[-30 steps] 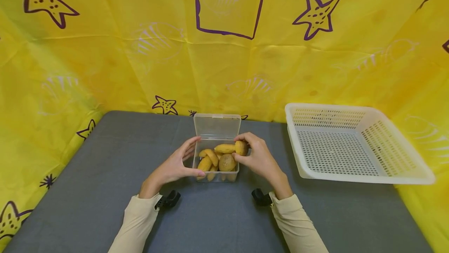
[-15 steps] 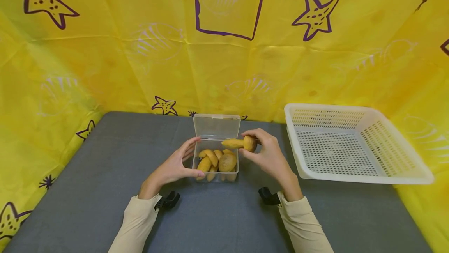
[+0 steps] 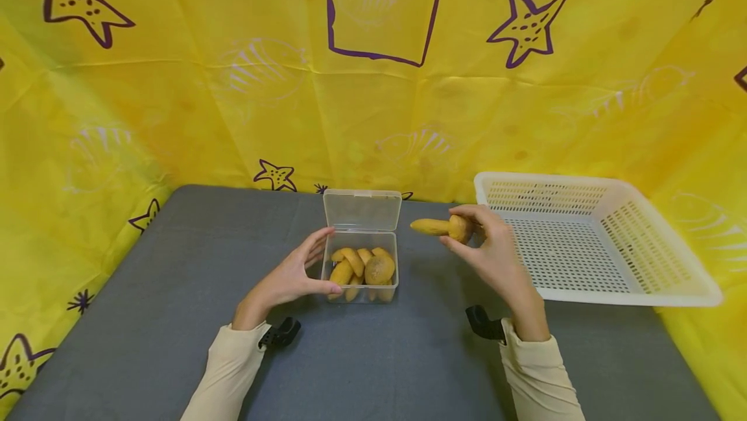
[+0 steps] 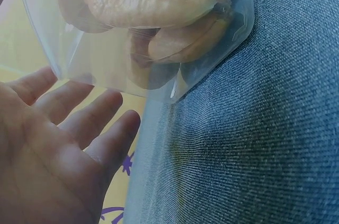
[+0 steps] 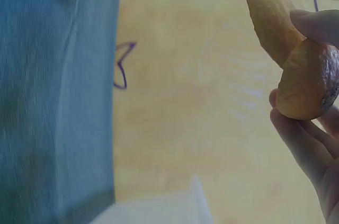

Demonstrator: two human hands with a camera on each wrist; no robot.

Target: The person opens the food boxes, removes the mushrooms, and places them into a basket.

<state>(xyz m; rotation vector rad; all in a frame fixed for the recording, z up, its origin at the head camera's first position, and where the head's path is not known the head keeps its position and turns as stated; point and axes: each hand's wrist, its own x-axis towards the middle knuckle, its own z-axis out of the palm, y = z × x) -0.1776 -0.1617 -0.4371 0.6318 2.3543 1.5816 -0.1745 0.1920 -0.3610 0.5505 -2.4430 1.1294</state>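
Note:
In the head view a clear plastic box (image 3: 367, 240) with its hinged lid (image 3: 362, 211) raised stands mid-table. Several yellow-brown mushrooms (image 3: 379, 270) lie inside it. My left hand (image 3: 297, 270) holds the box's left side, thumb at the near corner and fingers at the far one; the left wrist view shows fingertips right at the clear wall. To the right of the box, above the table, my right hand (image 3: 496, 249) pinches a mushroom (image 3: 460, 229) by its cap, the stem pointing left. That same mushroom (image 5: 307, 83) appears close up in the right wrist view.
A white perforated basket (image 3: 618, 296) stands at the right on the grey cloth-covered table (image 3: 373, 362), its left side partly behind my right hand. Behind the table hangs a yellow cloth (image 3: 373, 103) with starfish and fish drawings.
My right hand has lifted the mushroom out over the box's right edge and carried it rightward, toward the basket. The left hand and the box have stayed in place.

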